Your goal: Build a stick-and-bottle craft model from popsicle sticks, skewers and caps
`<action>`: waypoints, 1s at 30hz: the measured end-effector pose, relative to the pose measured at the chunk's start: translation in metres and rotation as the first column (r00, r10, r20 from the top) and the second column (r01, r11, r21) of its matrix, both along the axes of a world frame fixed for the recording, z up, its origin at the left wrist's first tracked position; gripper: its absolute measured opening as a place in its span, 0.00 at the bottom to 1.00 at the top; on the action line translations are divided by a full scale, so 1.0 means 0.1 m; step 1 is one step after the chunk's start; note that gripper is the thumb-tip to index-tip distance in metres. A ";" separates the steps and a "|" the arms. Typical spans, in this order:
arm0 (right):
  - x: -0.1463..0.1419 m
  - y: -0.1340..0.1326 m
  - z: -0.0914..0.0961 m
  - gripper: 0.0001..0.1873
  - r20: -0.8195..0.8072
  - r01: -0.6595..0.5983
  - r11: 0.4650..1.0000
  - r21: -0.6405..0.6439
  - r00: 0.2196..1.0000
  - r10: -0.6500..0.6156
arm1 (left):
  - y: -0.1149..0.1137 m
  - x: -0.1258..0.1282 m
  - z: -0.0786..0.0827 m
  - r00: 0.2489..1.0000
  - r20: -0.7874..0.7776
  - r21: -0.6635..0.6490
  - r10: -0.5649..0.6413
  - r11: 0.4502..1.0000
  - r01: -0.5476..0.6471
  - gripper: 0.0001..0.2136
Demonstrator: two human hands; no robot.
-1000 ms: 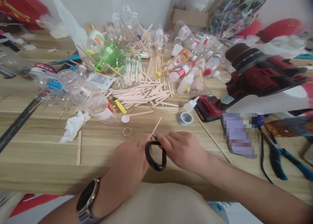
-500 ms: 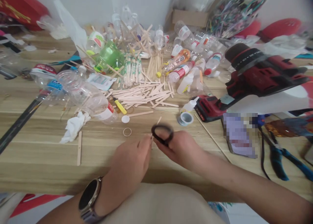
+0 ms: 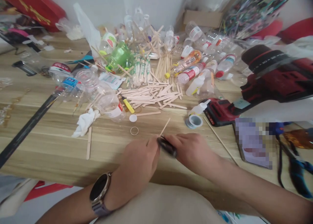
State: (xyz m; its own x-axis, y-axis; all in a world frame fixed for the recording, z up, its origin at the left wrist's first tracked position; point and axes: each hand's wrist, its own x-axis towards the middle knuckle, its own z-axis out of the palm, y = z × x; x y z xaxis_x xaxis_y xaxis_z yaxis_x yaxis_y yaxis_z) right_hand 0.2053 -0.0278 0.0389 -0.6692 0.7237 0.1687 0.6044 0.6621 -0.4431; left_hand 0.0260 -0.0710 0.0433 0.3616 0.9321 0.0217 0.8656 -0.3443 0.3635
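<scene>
My left hand [image 3: 139, 162], with a dark watch on its wrist, pinches the lower end of a thin wooden stick [image 3: 165, 127] that points up and away over the table. My right hand [image 3: 193, 150] is closed beside it, gripping a black band [image 3: 167, 146] stretched flat between the two hands. Both hands rest on the wooden table [image 3: 49, 142] near its front edge, touching at the fingertips.
A rubber band [image 3: 134, 130], white cap [image 3: 133, 118] and tape roll [image 3: 194, 121] lie just beyond my hands. Behind them sit a pile of craft sticks [image 3: 149, 95], empty plastic bottles [image 3: 107, 102], a crumpled tissue [image 3: 84, 123] and a red drill [image 3: 269, 80]. Blue pliers [image 3: 295, 165] lie right.
The black band was a wide loop below my hands, swung up over my right fingers, and now lies pulled flat between both hands. The view shifted slightly left.
</scene>
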 end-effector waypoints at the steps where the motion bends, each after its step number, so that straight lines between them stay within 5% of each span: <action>1: 0.02 0.00 -0.03 0.15 0.057 -0.056 0.984 0.168 0.997 0.047 | 0.00 0.00 -0.01 1.000 0.014 -0.013 0.007 1.000 -0.006 0.12; 3: 0.03 0.00 -0.07 0.16 0.105 -0.105 0.955 0.276 0.991 0.079 | 0.00 0.00 -0.01 1.000 0.023 -0.020 0.017 1.000 -0.017 0.12; 4: 0.02 0.00 -0.07 0.16 0.070 -0.067 0.975 0.211 0.996 0.053 | 0.01 0.00 -0.01 1.000 0.012 -0.015 0.017 1.000 -0.017 0.12; 6: -0.03 0.01 -0.05 0.18 -0.054 0.040 0.986 -0.161 0.997 -0.049 | 0.01 0.00 -0.01 0.999 -0.031 -0.004 0.006 1.000 -0.007 0.12; 7: -0.06 0.01 -0.03 0.20 -0.108 0.062 0.913 -0.404 0.988 -0.115 | 0.02 0.00 -0.01 0.998 -0.057 0.001 0.001 1.000 -0.001 0.11; 9: -0.11 0.02 0.01 0.22 -0.169 0.026 0.653 -0.757 0.958 -0.233 | 0.03 0.00 0.00 0.994 -0.108 0.007 -0.004 1.000 0.005 0.11; 10: -0.13 0.02 0.02 0.22 -0.183 -0.009 0.547 -0.837 0.946 -0.266 | 0.03 0.00 0.00 0.992 -0.130 0.011 -0.003 1.000 0.005 0.10; 11: -0.14 0.01 0.03 0.22 -0.192 -0.028 0.496 -0.868 0.940 -0.283 | 0.03 0.00 0.00 0.989 -0.148 0.014 -0.003 1.000 0.005 0.10; 12: -0.14 0.01 0.02 0.23 -0.190 -0.022 0.510 -0.860 0.941 -0.280 | 0.03 0.00 0.00 0.987 -0.158 0.022 -0.003 1.000 0.007 0.11; 14: -0.11 -0.01 -0.03 0.23 -0.154 0.049 0.737 -0.675 0.967 -0.205 | 0.03 -0.01 0.00 0.988 -0.152 0.021 -0.014 1.000 0.017 0.11; 16: -0.06 -0.03 -0.10 0.22 -0.083 0.078 0.944 -0.322 0.990 -0.110 | 0.02 -0.01 -0.01 0.994 -0.106 -0.005 -0.021 1.000 0.020 0.11; 17: -0.04 -0.03 -0.13 0.20 -0.044 0.059 0.989 -0.133 0.997 -0.065 | 0.02 -0.01 -0.01 0.997 -0.077 -0.024 -0.016 1.000 0.014 0.11; 20: 0.00 -0.03 -0.18 0.17 0.034 -0.038 0.983 0.178 0.999 0.033 | 0.02 0.00 0.00 0.999 -0.030 -0.066 0.027 0.997 -0.029 0.11; 22: -0.02 -0.03 -0.16 0.17 -0.006 0.012 0.992 0.122 1.000 -0.012 | 0.02 0.01 0.00 0.998 -0.053 -0.056 0.042 0.997 -0.045 0.12; 23: -0.04 -0.03 -0.13 0.18 -0.057 0.065 0.997 -0.045 0.996 -0.068 | 0.02 0.02 0.00 0.997 -0.066 -0.035 0.036 0.999 -0.039 0.12; 24: -0.07 -0.03 -0.11 0.20 -0.103 0.103 0.960 -0.261 0.986 -0.134 | 0.02 0.02 0.00 0.997 -0.076 -0.004 0.024 1.000 -0.024 0.12; 26: -0.11 -0.02 -0.05 0.26 -0.151 0.095 0.759 -0.645 0.957 -0.248 | 0.03 0.01 -0.04 0.996 -0.092 0.083 -0.005 0.996 0.013 0.12; 28: -0.14 -0.01 -0.02 0.26 -0.175 0.043 0.578 -0.815 0.933 -0.315 | 0.03 0.00 -0.10 0.994 -0.108 0.180 -0.014 0.983 0.033 0.13; 30: -0.16 -0.02 -0.01 0.23 -0.193 0.031 0.516 -0.856 0.907 -0.375 | 0.02 -0.01 -0.16 0.993 -0.119 0.246 -0.003 0.969 0.033 0.13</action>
State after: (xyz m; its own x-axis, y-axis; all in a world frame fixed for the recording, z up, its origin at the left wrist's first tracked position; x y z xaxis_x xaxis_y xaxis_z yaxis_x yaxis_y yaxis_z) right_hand 0.1891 -0.0294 0.0376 -0.5133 0.7544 -0.4092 0.3817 -0.2263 -0.8961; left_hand 0.0254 -0.0689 0.0274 0.3918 0.8965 0.2069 0.8899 -0.4264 0.1619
